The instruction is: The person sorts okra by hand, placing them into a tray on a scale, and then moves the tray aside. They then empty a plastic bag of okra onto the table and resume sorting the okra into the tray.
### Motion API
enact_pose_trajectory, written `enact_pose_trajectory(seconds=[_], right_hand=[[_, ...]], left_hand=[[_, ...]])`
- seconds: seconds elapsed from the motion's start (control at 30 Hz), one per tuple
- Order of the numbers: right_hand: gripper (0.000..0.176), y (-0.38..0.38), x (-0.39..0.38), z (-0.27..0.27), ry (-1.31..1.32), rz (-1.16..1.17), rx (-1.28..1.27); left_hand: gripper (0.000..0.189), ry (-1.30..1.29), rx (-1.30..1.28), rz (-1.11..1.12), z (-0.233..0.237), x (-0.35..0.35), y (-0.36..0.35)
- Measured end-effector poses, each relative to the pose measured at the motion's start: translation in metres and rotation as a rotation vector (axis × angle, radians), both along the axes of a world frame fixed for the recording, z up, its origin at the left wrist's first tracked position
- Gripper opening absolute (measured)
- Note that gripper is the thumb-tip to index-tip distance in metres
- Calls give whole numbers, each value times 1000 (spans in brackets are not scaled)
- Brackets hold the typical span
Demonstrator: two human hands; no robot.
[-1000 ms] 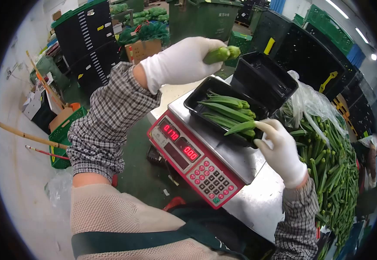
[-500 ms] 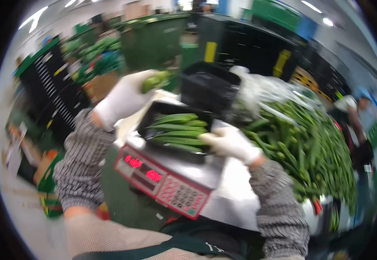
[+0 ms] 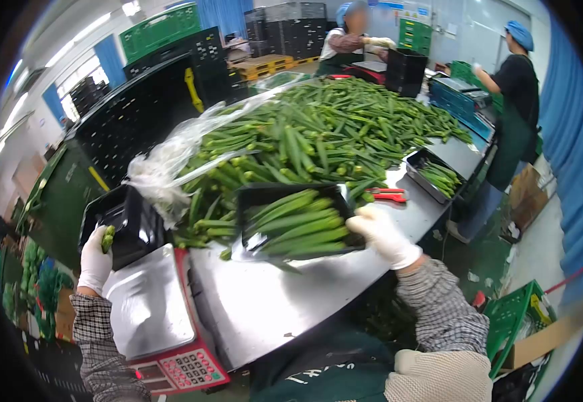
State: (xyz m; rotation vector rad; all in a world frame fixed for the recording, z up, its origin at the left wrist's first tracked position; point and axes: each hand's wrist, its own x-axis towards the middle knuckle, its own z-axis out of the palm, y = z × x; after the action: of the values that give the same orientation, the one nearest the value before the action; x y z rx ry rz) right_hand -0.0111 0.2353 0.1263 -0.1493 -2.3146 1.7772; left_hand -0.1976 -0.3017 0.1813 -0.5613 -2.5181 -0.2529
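My right hand (image 3: 386, 238), in a white glove, grips the right edge of a black tray (image 3: 243, 208) holding several green okra pods (image 3: 298, 224). This tray is over the metal table, beside the okra pile (image 3: 325, 134). At the left, my left hand (image 3: 95, 260), gloved too, is closed around a few short okra pods (image 3: 108, 239). It is beside the stacked empty black trays (image 3: 122, 224) and above the left edge of the red scale (image 3: 201, 362), whose metal plate (image 3: 154, 305) is bare.
A second filled black tray (image 3: 439, 179) lies at the table's right edge, near red-handled scissors (image 3: 389, 195). Clear plastic (image 3: 164, 167) borders the pile. One person (image 3: 348, 41) works behind it, another (image 3: 519, 94) stands at the right. A green crate (image 3: 506, 321) is at lower right.
The view has turned right. The filled tray has left the scale and is now over the table, in my right hand. My left hand still holds okra, now lower beside the empty trays.
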Motion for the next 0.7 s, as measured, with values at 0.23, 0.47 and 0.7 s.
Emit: enact_pose_trajectory(seconds=[0.23,0.47,0.7], right_hand=[[17,215,61,-35,15,-810,-163],[29,287,35,-78,-30,-1037,-106],[36,290,33,-83,-15,-1028,-131]], left_hand=[[25,-191,-69,212,18,-11,14],[28,-173,-6,186,21,-18,9],[17,-412,286,221,55,-13,14]])
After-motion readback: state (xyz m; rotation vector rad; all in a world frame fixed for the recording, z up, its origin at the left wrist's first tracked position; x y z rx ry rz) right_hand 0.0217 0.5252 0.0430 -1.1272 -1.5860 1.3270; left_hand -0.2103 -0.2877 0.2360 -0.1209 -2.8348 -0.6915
